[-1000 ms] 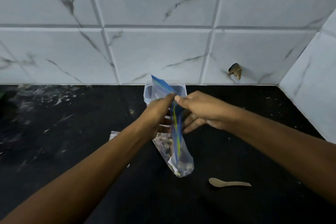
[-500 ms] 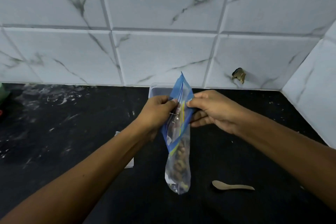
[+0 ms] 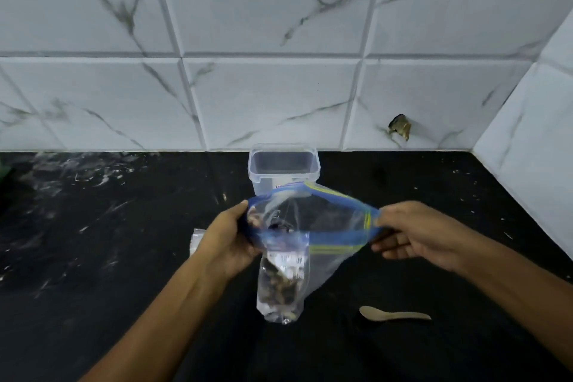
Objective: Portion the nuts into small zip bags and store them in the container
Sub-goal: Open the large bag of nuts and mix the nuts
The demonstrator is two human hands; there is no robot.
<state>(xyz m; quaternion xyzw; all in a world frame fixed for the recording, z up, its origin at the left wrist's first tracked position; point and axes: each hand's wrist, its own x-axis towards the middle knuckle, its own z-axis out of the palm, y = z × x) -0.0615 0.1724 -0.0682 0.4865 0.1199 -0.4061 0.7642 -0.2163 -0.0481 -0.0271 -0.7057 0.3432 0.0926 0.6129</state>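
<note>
Since half a second ago we have pulled the zip bag (image 3: pixel 310 226) mouth wide apart, where before its top was pressed flat between our hands. Our left hand (image 3: pixel 226 242) has its grip pinching the left end of the blue zip strip; our right hand (image 3: pixel 415 232) pinches the right end. Nuts (image 3: pixel 279 285) sit low in the hanging bag above the black worktop (image 3: pixel 124 257). Behind stands the clear container (image 3: pixel 283 169), lid off. A wooden spoon (image 3: pixel 393 315) lies at right.
</note>
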